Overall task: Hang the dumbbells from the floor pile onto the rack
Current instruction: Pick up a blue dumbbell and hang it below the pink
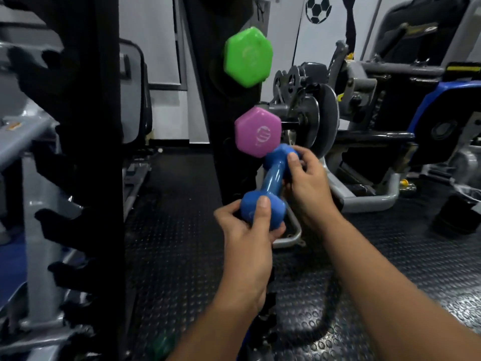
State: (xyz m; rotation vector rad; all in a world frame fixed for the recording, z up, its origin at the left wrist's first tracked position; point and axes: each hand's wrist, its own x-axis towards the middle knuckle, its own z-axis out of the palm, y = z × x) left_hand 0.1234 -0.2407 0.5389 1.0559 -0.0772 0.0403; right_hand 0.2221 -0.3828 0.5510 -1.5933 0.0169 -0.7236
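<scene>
Blue dumbbell [270, 183] held slanting just under the pink one [257, 131] on the black rack [229, 105]; left hand [247, 230] clamped on its near head, right hand [307, 181] on the far head; green dumbbell [247, 57] hangs above.

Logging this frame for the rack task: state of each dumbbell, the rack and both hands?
green dumbbell: hung on the rack, top slot in view.
pink dumbbell: hung on the rack, below the green one.
blue dumbbell: off the rack, tilted, held at both heads.
rack: upright, two dumbbells on it.
left hand: grips the near head.
right hand: grips the far head.
</scene>
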